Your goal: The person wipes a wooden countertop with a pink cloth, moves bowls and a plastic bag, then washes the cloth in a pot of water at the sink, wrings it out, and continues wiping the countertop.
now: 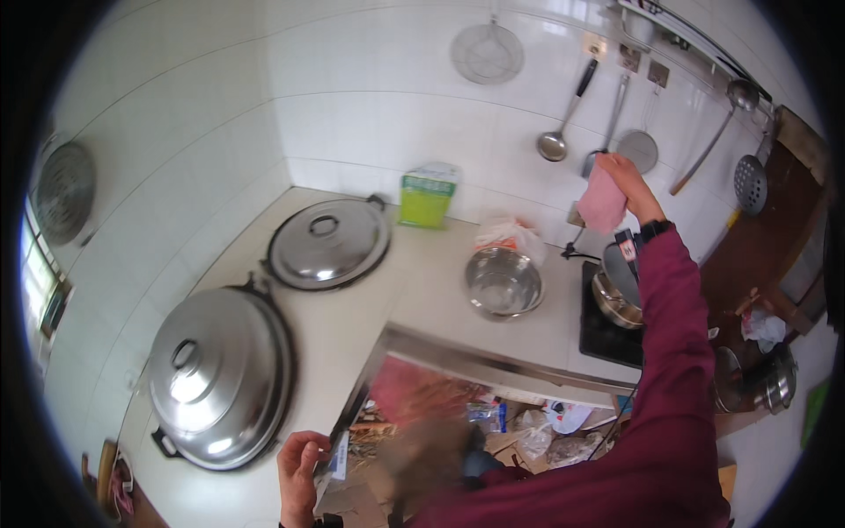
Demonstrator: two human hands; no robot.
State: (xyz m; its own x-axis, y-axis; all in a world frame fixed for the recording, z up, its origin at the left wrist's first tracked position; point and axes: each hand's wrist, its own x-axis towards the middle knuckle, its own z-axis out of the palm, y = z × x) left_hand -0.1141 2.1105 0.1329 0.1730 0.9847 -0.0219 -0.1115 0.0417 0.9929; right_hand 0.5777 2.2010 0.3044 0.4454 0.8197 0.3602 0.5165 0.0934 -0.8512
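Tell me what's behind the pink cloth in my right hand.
White tiled wall shows around the pink cloth held in your right hand, and a metal turner hangs just above it. Whatever the cloth directly covers can't be seen.

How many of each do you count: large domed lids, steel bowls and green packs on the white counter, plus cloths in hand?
Large domed lids: 2
Steel bowl: 1
Green pack: 1
Pink cloth, in the right hand: 1
Total: 5
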